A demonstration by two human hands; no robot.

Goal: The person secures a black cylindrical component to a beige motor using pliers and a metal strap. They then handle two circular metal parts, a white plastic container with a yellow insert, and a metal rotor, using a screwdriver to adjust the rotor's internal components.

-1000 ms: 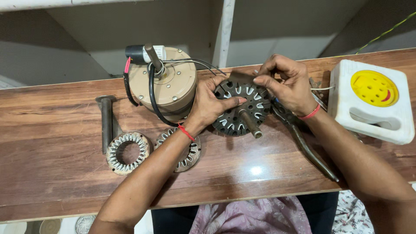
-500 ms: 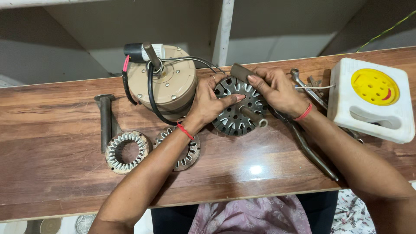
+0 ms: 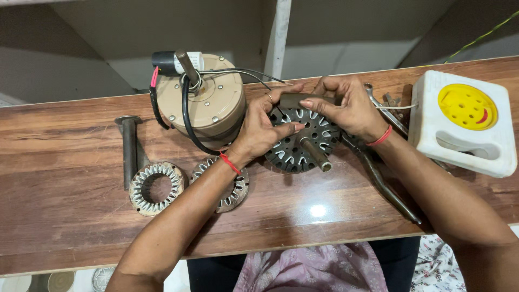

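My left hand (image 3: pixel 260 131) and my right hand (image 3: pixel 346 105) both grip a dark slotted motor core (image 3: pixel 303 143) with a metal shaft sticking out toward me. It is held on edge just above the wooden table (image 3: pixel 70 227). My right fingers also press a small dark flat piece (image 3: pixel 303 100) against the core's top rim. Left of my hands stands a beige round motor housing (image 3: pixel 208 103) with a black cable, a capacitor and a shaft on top.
Two ring-shaped slotted cores (image 3: pixel 157 187) (image 3: pixel 238 189) lie at the left, beside a grey metal shaft with a flange (image 3: pixel 130 148). Pliers (image 3: pixel 386 186) lie under my right forearm. A white box with a yellow dial (image 3: pixel 465 121) sits at the right.
The core has been turned and tilted in my hands, and its shaft now points down toward me. My right hand shifted left onto the core's top rim with the dark piece.
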